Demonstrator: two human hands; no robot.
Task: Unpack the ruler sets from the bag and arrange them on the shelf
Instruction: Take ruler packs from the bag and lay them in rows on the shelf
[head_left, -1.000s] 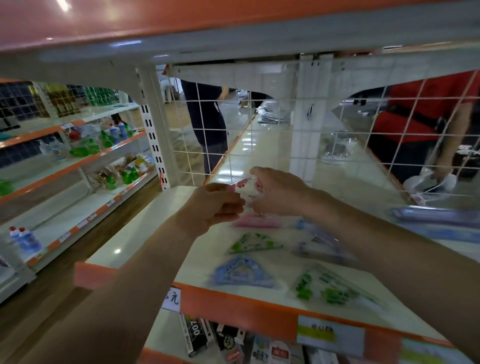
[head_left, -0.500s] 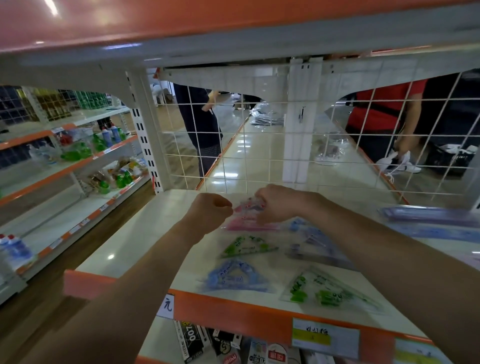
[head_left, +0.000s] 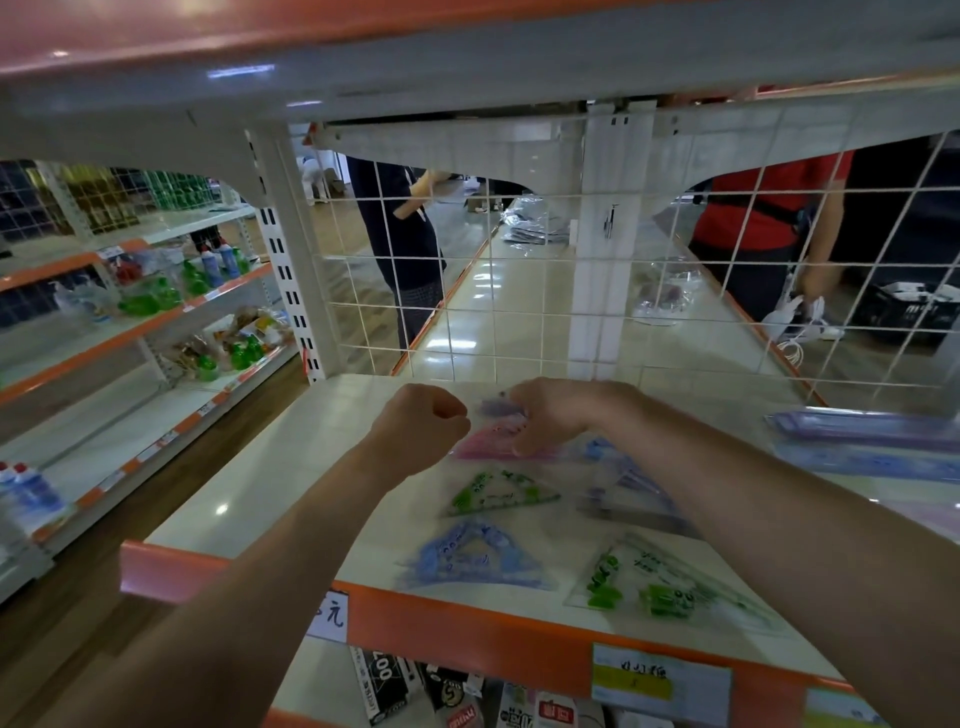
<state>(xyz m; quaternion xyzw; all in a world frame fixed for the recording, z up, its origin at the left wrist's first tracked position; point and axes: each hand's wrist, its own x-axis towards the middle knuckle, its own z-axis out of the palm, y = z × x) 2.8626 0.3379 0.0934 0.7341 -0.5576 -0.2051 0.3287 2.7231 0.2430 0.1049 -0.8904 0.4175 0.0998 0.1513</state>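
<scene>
— Where does the pink triangular ruler set (head_left: 488, 447) in its clear plastic sleeve lie?

— At the back of the white shelf board (head_left: 249, 493) with the orange front edge, just in front of the white wire grid (head_left: 467, 312). The right hand (head_left: 556, 415) holds it, with the fingers curled over its far edge and the thumb pressed on its near side.

— And the left hand (head_left: 415, 431)?

— Just beside it on the left, drawn into a fist close to the packet's corner. The fingertips are hidden, so it cannot be told whether they pinch the sleeve.

— What else is laid out there?

— Nearer the front comes a green triangular ruler set (head_left: 498, 493), then a blue triangular ruler set (head_left: 467, 558) close to the orange edge, each apart from the next. To the right lies a clear set with purple print (head_left: 628, 488), beside the right forearm, and a clear set with green print (head_left: 654, 587) at the front. Long purple ruler packs (head_left: 872, 431) lie at the far right.

— And behind the grid?

— A person in dark clothes (head_left: 400, 228) and a person in a red top (head_left: 769, 208) stand in the next aisle.
</scene>
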